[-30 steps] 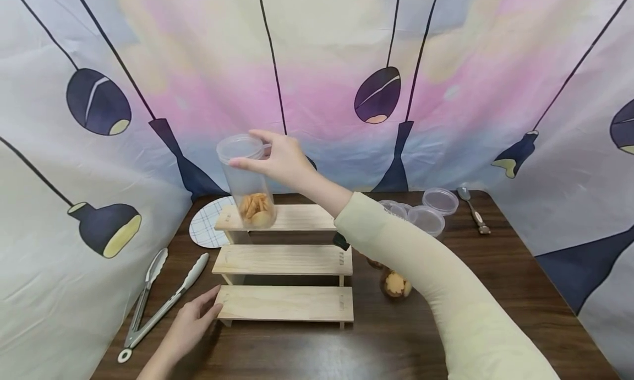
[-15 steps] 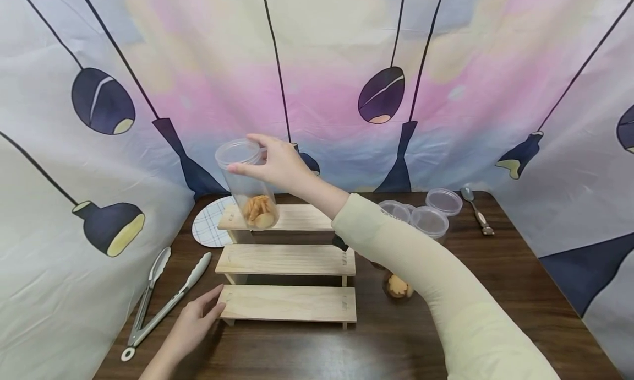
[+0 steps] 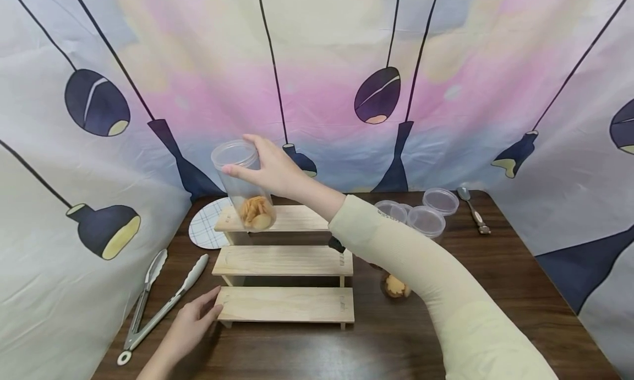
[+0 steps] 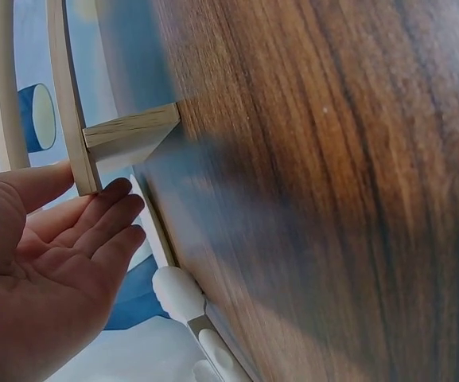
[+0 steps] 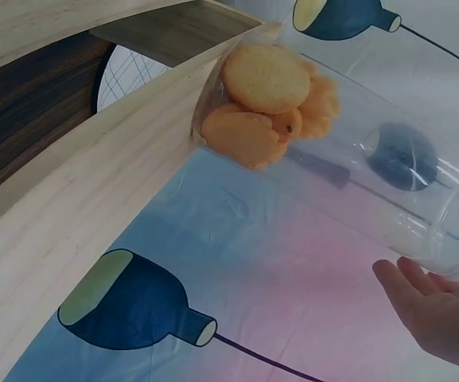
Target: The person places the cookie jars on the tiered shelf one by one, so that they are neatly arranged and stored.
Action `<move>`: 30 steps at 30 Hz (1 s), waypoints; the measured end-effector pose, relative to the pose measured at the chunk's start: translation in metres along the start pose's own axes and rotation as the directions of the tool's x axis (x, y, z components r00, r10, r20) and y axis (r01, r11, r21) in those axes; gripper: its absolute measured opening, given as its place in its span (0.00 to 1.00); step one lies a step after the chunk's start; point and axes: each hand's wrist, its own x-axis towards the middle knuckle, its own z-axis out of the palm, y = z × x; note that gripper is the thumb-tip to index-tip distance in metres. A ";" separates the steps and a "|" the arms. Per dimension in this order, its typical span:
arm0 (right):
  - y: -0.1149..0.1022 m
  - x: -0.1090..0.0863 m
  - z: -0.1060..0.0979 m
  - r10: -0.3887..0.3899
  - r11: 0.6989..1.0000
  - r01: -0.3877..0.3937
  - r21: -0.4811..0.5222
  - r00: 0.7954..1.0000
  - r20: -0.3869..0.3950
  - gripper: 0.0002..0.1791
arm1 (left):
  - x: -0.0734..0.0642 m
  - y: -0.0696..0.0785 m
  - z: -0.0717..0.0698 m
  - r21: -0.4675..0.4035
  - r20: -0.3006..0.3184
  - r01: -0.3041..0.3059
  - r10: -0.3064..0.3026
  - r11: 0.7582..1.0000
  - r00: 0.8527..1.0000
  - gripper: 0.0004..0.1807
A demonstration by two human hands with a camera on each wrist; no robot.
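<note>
A clear plastic jar (image 3: pixel 238 179) with several cookies (image 3: pixel 257 212) at its bottom stands at the left end of the top tier of a wooden three-step rack (image 3: pixel 284 304). My right hand (image 3: pixel 277 165) holds the jar near its rim, thumb on the near side and fingers round the back. In the right wrist view, round and flower-shaped cookies (image 5: pixel 267 78) show through the jar wall, and the fingertips (image 5: pixel 384 270) are right at the rim. My left hand (image 3: pixel 190 322) pinches the left end of the lowest step (image 4: pixel 86 171), thumb above and fingers below.
Metal tongs (image 3: pixel 163 308) with pale tips lie spread left of the rack. Behind them is a checked round mat (image 3: pixel 208 226). At the back right are several clear lids (image 3: pixel 441 201) and a spoon (image 3: pixel 473 209). A cookie-filled container (image 3: pixel 395 286) stands beside the right forearm.
The jar's top has shifted slightly left and down along with my right hand, while its base stays at the top tier's left end. My left hand keeps its place on the rack.
</note>
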 end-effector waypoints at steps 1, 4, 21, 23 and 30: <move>0.000 0.000 0.000 -0.002 1.000 0.002 0.003 1.000 -0.002 0.50 | 0.000 0.000 0.000 -0.001 0.001 0.000 0.000 1.000 1.000 0.26; 0.001 -0.002 0.001 -0.005 1.000 0.005 0.009 1.000 -0.012 0.52 | 0.000 0.000 0.000 -0.005 0.000 -0.003 0.003 1.000 1.000 0.26; -0.016 -0.046 -0.016 -0.059 0.997 0.065 0.039 0.989 -0.137 0.51 | -0.002 -0.002 -0.002 0.044 -0.002 -0.010 0.010 0.999 1.000 0.26; -0.018 -0.054 -0.020 -0.066 0.995 0.076 0.062 0.987 -0.144 0.50 | -0.002 -0.002 -0.002 0.048 -0.005 -0.012 0.013 0.999 1.000 0.26; -0.020 -0.091 -0.029 -0.155 0.982 0.169 0.079 0.975 -0.161 0.45 | -0.002 -0.001 -0.001 0.043 -0.004 -0.016 0.016 0.999 1.000 0.26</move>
